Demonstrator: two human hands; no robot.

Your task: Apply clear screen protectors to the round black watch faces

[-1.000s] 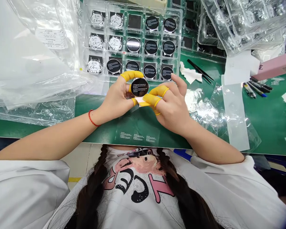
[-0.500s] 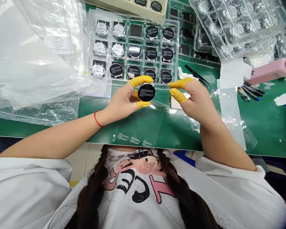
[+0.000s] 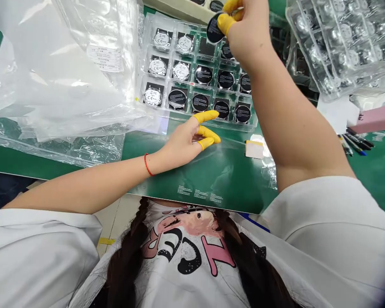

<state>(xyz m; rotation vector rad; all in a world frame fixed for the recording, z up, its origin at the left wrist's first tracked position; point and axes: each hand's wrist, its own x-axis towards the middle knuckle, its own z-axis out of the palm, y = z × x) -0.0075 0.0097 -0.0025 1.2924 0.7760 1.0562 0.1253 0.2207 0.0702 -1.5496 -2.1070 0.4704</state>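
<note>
My right hand (image 3: 247,36), in yellow finger cots, grips a round black-faced watch head (image 3: 214,29) with white print, above the back of a clear plastic tray (image 3: 235,125). Beneath the hand, part of the tray's back right is hidden. Several watch heads sit in its compartments: some show silver-white faces (image 3: 152,96), others black printed faces (image 3: 177,98). One back compartment shows only a black square insert (image 3: 207,46). My left hand (image 3: 188,139), also in yellow cots, is empty with fingers apart, just in front of the tray.
Clear plastic bags (image 3: 67,90) cover the left of the green table (image 3: 240,182). More clear trays (image 3: 343,42) are stacked at the back right. A cream box (image 3: 176,9) stands behind the tray. Pens (image 3: 356,141), a pink object (image 3: 377,119) and a small pale block (image 3: 254,149) lie rightward.
The watch head has gone from my left hand to my right, which has moved up and away over the tray. My left hand's fingers are empty now. The whole view has shifted slightly.
</note>
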